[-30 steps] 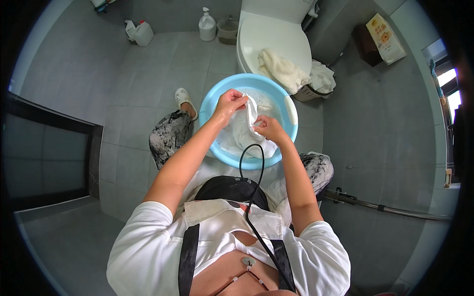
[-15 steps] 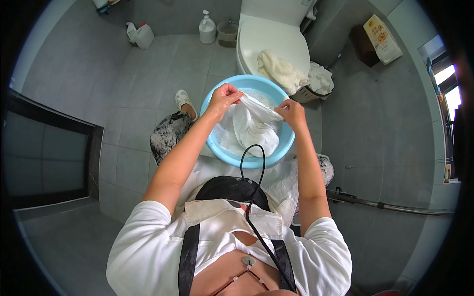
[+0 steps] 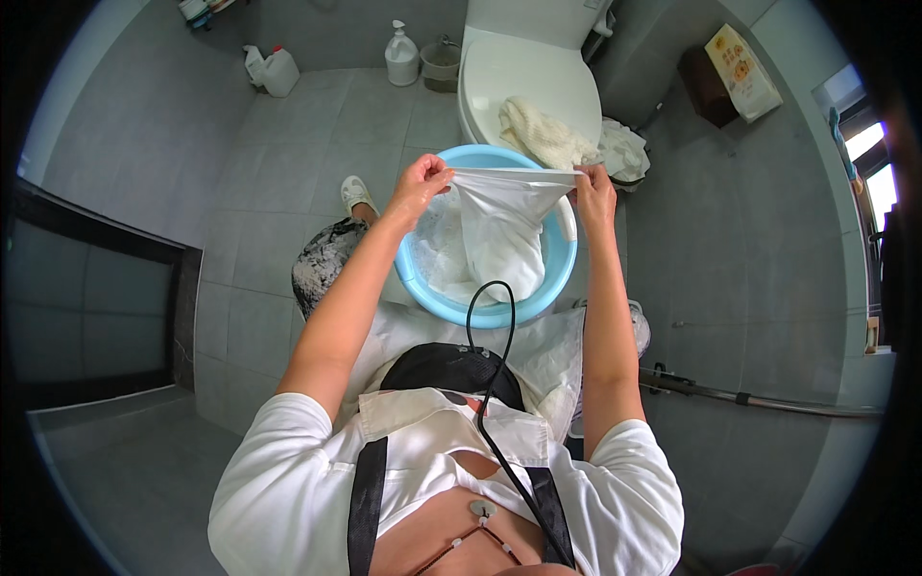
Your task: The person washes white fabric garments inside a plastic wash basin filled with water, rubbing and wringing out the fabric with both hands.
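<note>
Between my two hands a wet white garment [image 3: 506, 216] is stretched by its top edge, which runs taut and nearly straight. My left hand [image 3: 420, 188] pinches one end of that edge above the left rim of a light blue basin [image 3: 423, 288]. At the other end, my right hand [image 3: 594, 197] grips it just beyond the basin's right rim. The lower part of the cloth hangs down into the basin, where sudsy water [image 3: 439, 245] shows at the left. What kind of garment it is, I cannot tell.
Behind the basin stands a white toilet [image 3: 528, 77] with a cream towel [image 3: 543, 134] over its front. White cloth [image 3: 624, 151] fills a bin beside it. A pump bottle [image 3: 402, 56], a small bucket [image 3: 441, 65] and a white jug [image 3: 279, 72] line the back wall. A black cable [image 3: 512, 307] loops before me.
My hands have moved apart, the right one outward to the right. The cloth's top edge, slack and slanting before, is now pulled straight and raised toward the far side.
</note>
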{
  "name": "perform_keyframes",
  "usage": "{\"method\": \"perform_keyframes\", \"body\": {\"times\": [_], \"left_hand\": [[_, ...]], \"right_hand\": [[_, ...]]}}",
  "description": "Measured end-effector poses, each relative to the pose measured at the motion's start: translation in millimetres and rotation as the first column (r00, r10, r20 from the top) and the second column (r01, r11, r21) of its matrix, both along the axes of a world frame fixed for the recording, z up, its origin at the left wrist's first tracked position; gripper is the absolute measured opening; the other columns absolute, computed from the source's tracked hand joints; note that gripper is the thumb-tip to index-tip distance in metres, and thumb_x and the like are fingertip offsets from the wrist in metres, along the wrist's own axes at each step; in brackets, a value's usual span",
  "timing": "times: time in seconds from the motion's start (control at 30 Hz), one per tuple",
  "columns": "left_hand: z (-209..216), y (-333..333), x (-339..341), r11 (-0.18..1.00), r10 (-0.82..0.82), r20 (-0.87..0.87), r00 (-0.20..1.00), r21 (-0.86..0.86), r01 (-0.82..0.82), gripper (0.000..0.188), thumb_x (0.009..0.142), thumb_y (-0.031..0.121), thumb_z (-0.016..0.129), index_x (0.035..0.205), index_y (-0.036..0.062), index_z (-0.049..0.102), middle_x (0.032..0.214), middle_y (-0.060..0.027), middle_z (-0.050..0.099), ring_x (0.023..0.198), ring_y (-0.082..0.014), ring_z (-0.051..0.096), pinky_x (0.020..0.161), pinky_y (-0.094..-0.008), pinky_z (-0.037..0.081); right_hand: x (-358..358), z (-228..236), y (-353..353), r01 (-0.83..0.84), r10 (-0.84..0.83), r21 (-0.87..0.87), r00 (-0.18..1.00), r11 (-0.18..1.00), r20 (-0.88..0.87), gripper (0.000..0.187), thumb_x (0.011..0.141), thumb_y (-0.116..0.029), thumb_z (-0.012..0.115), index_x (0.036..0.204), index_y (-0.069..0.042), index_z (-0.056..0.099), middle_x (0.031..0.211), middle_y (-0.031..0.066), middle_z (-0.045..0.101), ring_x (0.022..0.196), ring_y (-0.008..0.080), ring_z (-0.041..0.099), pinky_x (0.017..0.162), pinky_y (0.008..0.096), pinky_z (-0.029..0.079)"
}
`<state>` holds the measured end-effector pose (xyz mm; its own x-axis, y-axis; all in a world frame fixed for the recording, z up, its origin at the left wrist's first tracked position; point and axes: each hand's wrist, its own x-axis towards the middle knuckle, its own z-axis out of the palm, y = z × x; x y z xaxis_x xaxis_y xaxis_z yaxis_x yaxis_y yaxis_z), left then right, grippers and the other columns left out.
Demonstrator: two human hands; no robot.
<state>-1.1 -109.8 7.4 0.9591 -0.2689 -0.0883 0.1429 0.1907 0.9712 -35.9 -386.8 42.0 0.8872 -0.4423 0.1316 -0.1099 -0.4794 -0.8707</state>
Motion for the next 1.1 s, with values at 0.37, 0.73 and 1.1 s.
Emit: {"method": "perform_keyframes", "body": {"times": [0.37, 0.73, 1.1], "left_hand": [[-1.3, -14.0, -4.5, 1.0, 0.004, -0.232, 0.973, 0.0, -0.004, 0.017, 0.086, 0.026, 0.048, 0.087, 0.0099, 0.043, 0.065, 0.0007, 0.047, 0.047, -0.0068, 0.044, 0.039, -0.0208, 0.036], [-115.2, -40.1, -8.4, 0.883, 0.346, -0.015, 0.938, 0.345, -0.32, 0.035, 0.077, 0.018, 0.059, 0.107, 0.0088, 0.045, 0.081, -0.0086, 0.053, 0.068, -0.0169, 0.052, 0.062, -0.0291, 0.045], [-133.9, -50.7, -35.8, 0.506, -0.099, 0.097, 0.99, 0.862, -0.034, 0.05, 0.072, 0.006, 0.056, 0.119, 0.0064, 0.039, 0.118, -0.0184, 0.042, 0.11, -0.0318, 0.04, 0.091, -0.0379, 0.035]], "right_hand": [[1.9, 1.1, 10.4, -0.158, 0.201, 0.745, 0.979, 0.649, 0.032, 0.012, 0.075, -0.011, 0.053, 0.087, -0.009, 0.053, 0.069, 0.0001, 0.051, 0.06, 0.0088, 0.047, 0.049, 0.0232, 0.037], [-8.1, -112.2, 37.2, -0.166, 0.282, 0.581, 0.952, 0.797, -0.115, 0.033, 0.074, -0.01, 0.06, 0.106, -0.009, 0.052, 0.096, 0.0082, 0.057, 0.081, 0.0164, 0.055, 0.07, 0.0262, 0.045], [-14.1, -142.3, 69.2, -0.366, 0.149, -0.382, 0.858, 0.848, -0.492, 0.038, 0.07, -0.01, 0.058, 0.106, -0.003, 0.05, 0.106, 0.022, 0.049, 0.092, 0.0369, 0.052, 0.081, 0.041, 0.042]]}}
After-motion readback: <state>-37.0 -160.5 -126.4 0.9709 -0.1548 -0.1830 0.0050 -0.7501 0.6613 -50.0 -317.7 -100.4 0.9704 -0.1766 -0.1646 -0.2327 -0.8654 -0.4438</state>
